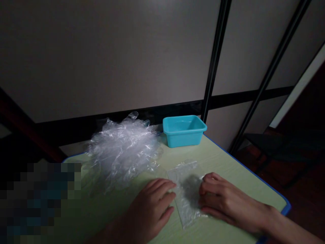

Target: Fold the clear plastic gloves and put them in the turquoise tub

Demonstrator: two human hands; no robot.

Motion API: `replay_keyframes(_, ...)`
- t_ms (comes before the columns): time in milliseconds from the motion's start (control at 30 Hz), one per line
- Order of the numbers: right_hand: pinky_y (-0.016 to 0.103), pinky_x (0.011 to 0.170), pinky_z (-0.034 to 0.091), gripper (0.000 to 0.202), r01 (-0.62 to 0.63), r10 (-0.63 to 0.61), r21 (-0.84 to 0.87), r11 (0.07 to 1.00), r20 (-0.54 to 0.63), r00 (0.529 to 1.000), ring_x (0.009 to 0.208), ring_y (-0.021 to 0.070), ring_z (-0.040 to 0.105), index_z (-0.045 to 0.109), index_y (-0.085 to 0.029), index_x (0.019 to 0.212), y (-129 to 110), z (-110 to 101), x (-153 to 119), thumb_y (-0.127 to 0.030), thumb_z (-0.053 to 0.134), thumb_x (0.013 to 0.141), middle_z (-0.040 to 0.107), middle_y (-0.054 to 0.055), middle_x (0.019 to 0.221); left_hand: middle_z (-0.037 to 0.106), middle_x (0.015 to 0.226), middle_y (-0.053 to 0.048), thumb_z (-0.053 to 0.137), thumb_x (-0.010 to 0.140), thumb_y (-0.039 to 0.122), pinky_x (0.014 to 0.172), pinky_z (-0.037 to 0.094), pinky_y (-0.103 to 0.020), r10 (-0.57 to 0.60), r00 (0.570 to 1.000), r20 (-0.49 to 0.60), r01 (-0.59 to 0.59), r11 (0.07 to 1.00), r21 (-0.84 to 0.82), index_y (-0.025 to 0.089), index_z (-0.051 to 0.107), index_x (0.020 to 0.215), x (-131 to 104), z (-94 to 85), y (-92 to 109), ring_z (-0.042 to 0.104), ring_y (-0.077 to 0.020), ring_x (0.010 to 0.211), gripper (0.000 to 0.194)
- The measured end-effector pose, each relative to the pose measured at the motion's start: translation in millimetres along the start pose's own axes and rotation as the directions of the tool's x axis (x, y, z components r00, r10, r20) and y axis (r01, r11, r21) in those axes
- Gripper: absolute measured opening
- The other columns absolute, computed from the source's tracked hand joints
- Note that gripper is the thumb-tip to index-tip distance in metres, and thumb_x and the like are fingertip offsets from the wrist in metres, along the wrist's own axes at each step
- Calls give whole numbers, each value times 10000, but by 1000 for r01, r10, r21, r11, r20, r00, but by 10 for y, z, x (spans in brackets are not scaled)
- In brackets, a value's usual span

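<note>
A clear plastic bag (186,189) lies flat on the pale green table (243,179), between my two hands. My left hand (156,208) rests at the bag's left edge, palm down, its fingers slightly apart and nothing visible in them. On the bag's right side is my right hand (219,198), with its fingers curled together at the plastic; whatever is between the fingertips is hidden. A large heap of crumpled clear plastic (124,149) sits at the table's back left. Beside it stands a turquoise plastic bin (185,138), whose visible inside shows no contents.
Behind the table rise sliding panels (114,61) with black frames. The table has a blue edge, rounded at its right corner. A dark chair (276,145) stands on the floor at the right. The lower left of the view is pixelated.
</note>
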State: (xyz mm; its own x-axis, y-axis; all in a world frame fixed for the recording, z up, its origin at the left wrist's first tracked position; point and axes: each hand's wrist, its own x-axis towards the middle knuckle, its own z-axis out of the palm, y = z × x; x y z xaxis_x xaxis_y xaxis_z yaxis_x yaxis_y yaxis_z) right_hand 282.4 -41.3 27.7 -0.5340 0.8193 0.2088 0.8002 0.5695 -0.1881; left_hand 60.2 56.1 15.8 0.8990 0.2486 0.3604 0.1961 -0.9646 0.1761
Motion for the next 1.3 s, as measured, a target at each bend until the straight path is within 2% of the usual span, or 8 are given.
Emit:
replay_keyframes(200,327,708,307,235,160,-159,-231,960,23,987,733,155,471,542,-179,702,-152,224,-6,-172,414,899,557,2,714,609,821,-19,468,806,106,710,478,-281,161,980,119,-165,986,24,176,549,805,38,71,167,571,-161,776,107)
replay_keyframes(367,329,632,291,232,172,-184,-258,951,-22,983,680,158,459,524,-178,659,-159,338,6,-150,438,873,555,3,685,627,869,-31,446,827,112,772,465,-281,173,980,100,-180,982,60,163,556,881,25,104,166,576,-162,825,133)
replay_keyframes(500,320,638,299,237,147,-172,-253,956,-81,982,663,150,458,523,-176,660,-158,366,29,-148,427,875,552,0,671,638,900,-38,581,771,263,768,476,-300,180,970,165,-193,979,68,157,569,891,5,114,194,584,-187,822,160)
replay_keyframes(600,302,654,317,236,45,-70,-200,979,-118,990,657,136,464,518,-176,656,-166,331,40,-134,420,866,552,-2,674,640,943,-64,556,788,314,770,476,-321,146,985,94,-156,981,114,141,566,944,-16,165,233,586,-206,840,233)
replay_keyframes(700,291,675,348,168,-46,34,-105,993,-115,993,680,133,478,523,-176,687,-178,285,25,-141,436,827,560,5,714,653,904,-64,424,849,177,750,478,-314,124,992,-24,-120,983,137,136,571,951,-30,259,241,599,-188,811,183)
replay_keyframes(900,337,792,411,138,-16,-9,-144,989,-168,986,858,181,545,571,-156,889,-168,289,-89,-203,457,830,619,59,920,649,732,-43,336,876,107,678,500,-269,130,968,-217,-103,986,132,159,599,855,-11,284,196,618,-152,699,269)
replay_keyframes(1167,318,879,453,257,-37,6,-207,978,-147,989,1035,183,539,560,-127,1051,27,185,-263,-116,392,856,593,115,1117,660,876,-43,326,853,75,750,503,-259,109,980,-170,-107,994,19,147,598,856,-50,186,244,615,-149,818,281)
replay_keyframes(1300,325,880,453,281,-16,1,-154,988,-100,995,1034,185,539,528,-125,1119,121,181,-277,-123,382,878,596,106,1113,646,945,-25,367,834,86,782,490,-232,-6,992,-127,-11,991,-130,168,580,905,-55,187,251,605,-136,863,240)
